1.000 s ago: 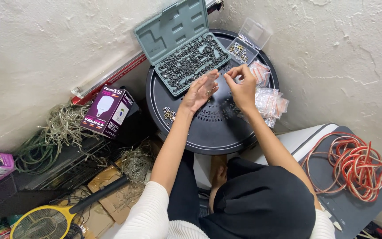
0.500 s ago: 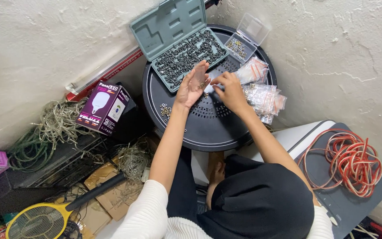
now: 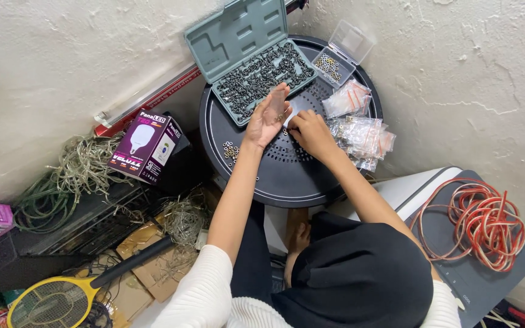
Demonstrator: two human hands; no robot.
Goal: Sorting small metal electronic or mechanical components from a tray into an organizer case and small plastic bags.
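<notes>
Seen from above, a person sits at a round black tray (image 3: pixel 287 182) that serves as the desk, and every place here is given relative to it.

On its far edge lies one grey-green plastic case (image 3: pixel 247 58), lid open, its lower half packed with small dark screws. To the right of that, also on the far edge, sits one small clear box (image 3: pixel 340 56), lid up, holding small metal rings. On the tray's right side lie several clear plastic bags (image 3: pixel 360 124) of small parts, overlapping; I cannot count them exactly. Near the tray's left edge sits a small cluster of loose metal rings (image 3: pixel 230 150).

The left hand (image 3: pixel 265 118) is raised over the tray's middle, palm open and fingers apart, with a small clear packet (image 3: pixel 276 100) resting against the fingertips. The right hand (image 3: pixel 308 130) is just beside it, fingers curled together, pinching something too small to identify.

Left of the tray, on the floor, are one purple light bulb box (image 3: pixel 147 146), a tangle of pale wire (image 3: pixel 80 173), and one yellow racket-shaped swatter (image 3: pixel 56 300). Right of the tray, one coil of red cable (image 3: pixel 487 222) lies on a dark board (image 3: pixel 487 279).
</notes>
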